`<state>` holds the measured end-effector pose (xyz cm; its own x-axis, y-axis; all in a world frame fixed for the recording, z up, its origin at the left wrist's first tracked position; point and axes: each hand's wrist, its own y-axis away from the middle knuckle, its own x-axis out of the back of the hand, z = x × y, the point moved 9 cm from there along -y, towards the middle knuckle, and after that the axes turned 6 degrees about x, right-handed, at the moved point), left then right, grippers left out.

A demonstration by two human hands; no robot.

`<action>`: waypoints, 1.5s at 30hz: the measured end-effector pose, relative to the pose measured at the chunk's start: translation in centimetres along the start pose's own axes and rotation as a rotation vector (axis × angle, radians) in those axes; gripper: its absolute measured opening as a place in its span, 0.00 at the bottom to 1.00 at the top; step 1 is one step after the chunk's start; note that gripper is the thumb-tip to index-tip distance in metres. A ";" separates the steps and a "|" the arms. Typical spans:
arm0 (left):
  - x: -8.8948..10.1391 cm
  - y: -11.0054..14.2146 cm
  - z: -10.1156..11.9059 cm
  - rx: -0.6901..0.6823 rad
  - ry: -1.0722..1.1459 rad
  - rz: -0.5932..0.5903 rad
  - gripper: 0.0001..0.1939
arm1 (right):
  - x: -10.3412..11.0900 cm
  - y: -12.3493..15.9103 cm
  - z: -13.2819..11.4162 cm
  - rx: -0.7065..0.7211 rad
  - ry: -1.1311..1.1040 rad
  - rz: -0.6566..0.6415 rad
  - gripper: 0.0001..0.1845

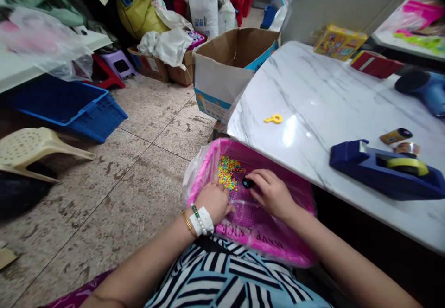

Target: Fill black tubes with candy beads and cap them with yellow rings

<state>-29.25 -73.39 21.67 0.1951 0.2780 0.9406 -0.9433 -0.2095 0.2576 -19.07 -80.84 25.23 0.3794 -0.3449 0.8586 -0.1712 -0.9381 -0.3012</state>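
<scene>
A pink plastic basket (pixel 203 173), lined with clear plastic printed with black letters, rests on my lap against the table. Small round beads (pixel 227 171) in yellow, blue, pink and orange lie inside at its left side. My left hand (pixel 212 202), with bracelets at the wrist, reaches into the basket at the near edge of the beads. Its fingers curl downward, and their tips are hidden. Just right of the beads, my right hand (pixel 269 191) grips a small black cylinder (pixel 248 182) lying on its side, with a bluish spot at the end facing left.
A marbled white table (pixel 306 99) borders the basket. On it are a yellow ring-shaped piece (pixel 274 118), a blue tape dispenser (pixel 378 171) and a small cylindrical container (pixel 395 136). A cardboard box (pixel 222 83), blue crate (pixel 86 113) and cream stool (pixel 31 148) stand beyond or left.
</scene>
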 end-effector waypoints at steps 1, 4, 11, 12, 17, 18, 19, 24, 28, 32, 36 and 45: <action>0.1 0.0 0.0 -0.002 0.004 0.005 0.20 | -0.2 0.0 -0.1 0.002 0.021 -0.020 0.17; 0.0 0.0 0.0 0.004 0.009 0.008 0.21 | -0.4 -0.3 0.3 -0.043 -0.085 -0.001 0.17; 0.0 0.3 -0.2 -0.003 0.027 0.019 0.20 | -1.4 0.1 0.3 -0.281 -0.730 0.040 0.15; 0.0 0.3 -0.2 -0.001 0.030 0.017 0.20 | -1.4 0.2 0.0 -0.302 -0.799 0.053 0.15; 0.0 0.4 -0.2 0.008 0.055 -0.003 0.22 | 1.3 0.2 -2.1 -0.236 -0.713 0.108 0.17; 0.0 0.4 -0.1 0.007 0.054 -0.005 0.22 | 2.1 0.1 -2.7 -0.205 -0.650 0.116 0.18; 0.0 0.4 -0.1 0.006 0.049 -0.004 0.22 | 2.8 -0.1 -3.2 -0.183 -0.599 0.132 0.19; -0.3 0.3 0.1 -0.003 0.006 -0.008 0.18 | 3.2 -1.2 -3.8 -0.161 -0.525 0.151 0.19; -0.8 0.4 0.3 -0.030 -0.019 -0.039 0.18 | 0.4 -1.8 -1.5 -0.218 -0.471 0.105 0.15; -1.0 0.4 0.1 -0.022 0.000 -0.042 0.18 | 0.5 -1.8 -1.2 -0.245 -0.513 0.099 0.14; -1.1 0.3 -0.2 0.002 0.038 -0.030 0.21 | 5.3 -1.8 -2.8 -0.214 -0.425 0.189 0.18; -1.0 0.4 0.2 -0.039 0.000 -0.031 0.17 | 14.4 -2.9 6.8 -0.685 0.173 0.499 0.14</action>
<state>-29.74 -73.92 20.87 0.2246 0.2839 0.9322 -0.9464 -0.1644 0.2781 -6.94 -83.32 35.68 -0.0205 -0.6492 0.7603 -0.8126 -0.4322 -0.3910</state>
